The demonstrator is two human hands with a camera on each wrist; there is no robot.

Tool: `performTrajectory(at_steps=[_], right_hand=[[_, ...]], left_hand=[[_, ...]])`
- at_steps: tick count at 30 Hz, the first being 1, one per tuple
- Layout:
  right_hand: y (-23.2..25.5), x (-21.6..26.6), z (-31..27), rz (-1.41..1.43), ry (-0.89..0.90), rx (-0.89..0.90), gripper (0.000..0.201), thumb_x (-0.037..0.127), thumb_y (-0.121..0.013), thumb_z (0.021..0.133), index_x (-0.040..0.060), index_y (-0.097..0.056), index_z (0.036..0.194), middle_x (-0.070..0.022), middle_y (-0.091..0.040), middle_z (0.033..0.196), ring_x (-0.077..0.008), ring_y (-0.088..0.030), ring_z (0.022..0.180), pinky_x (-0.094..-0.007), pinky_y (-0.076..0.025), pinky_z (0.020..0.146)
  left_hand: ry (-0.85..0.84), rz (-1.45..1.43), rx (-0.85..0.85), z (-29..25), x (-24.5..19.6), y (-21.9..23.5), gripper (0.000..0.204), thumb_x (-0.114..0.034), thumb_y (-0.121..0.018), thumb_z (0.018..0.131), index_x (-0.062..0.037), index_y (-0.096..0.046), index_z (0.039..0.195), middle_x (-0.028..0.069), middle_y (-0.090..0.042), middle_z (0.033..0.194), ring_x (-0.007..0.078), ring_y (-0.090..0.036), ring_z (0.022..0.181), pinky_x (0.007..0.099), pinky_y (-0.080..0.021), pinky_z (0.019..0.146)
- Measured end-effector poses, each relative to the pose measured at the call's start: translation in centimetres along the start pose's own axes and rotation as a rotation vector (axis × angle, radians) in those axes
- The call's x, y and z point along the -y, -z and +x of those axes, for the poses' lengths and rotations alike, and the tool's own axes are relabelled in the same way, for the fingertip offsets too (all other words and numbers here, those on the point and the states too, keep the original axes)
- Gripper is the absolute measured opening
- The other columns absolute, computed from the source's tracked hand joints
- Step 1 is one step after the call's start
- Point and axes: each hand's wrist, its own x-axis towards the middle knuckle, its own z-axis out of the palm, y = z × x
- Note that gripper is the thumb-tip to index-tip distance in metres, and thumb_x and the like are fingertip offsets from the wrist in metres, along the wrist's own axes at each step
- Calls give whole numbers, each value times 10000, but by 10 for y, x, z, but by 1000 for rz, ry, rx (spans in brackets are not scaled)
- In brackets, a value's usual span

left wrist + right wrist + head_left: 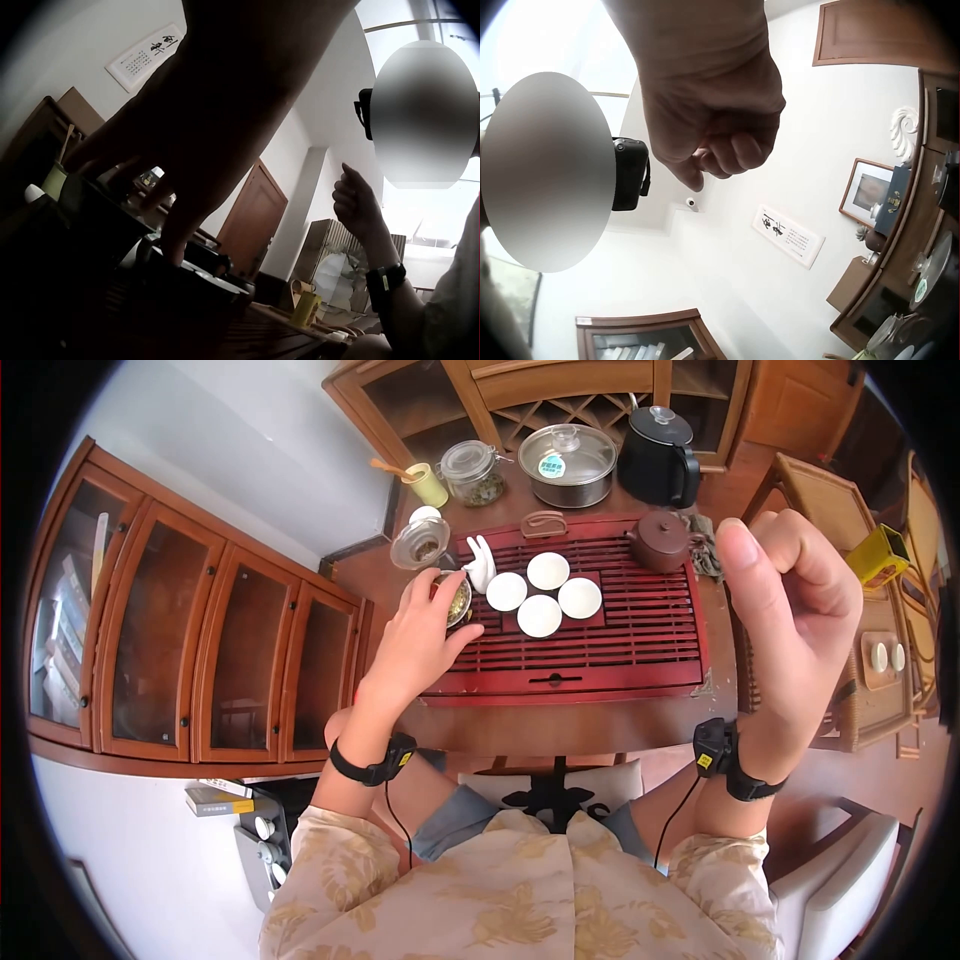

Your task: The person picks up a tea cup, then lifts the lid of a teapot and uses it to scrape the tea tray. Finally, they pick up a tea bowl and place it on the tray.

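In the head view my left hand (412,645) reaches over a small round container of greenish dried leaves (460,603) at the tea tray's left edge. Its fingers are spread above the rim and the thumb lies beside it; the hand covers part of the container. The left wrist view shows these fingers (176,232) fairly straight, pointing down. My right hand (805,595) is raised at the right, its fingers curled in and the thumb against them. Nothing shows in that fist (720,142) in the right wrist view.
Several white cups (540,616) and a white rabbit-like figurine (480,567) stand on the red slatted tea tray (640,650). A brown teapot (660,542) sits at its back right. Behind are a lidded jar (472,475), a glass-lidded pot (567,468) and a black kettle (657,457).
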Motion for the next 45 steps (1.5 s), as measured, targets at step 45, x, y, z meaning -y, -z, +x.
performTrajectory(at_steps=[45], right_hand=[[33,14,-3,147,133,-72,389,105,-749,1071,115,-528,751,111,-439,688,2,-314,610,-232,-206,571]], left_hand=[[107,-152,-266,-40,-3,6,199,-138,-805,978,-4,-761,1118,141,-688,961,310,-656,882,426,-546,805]])
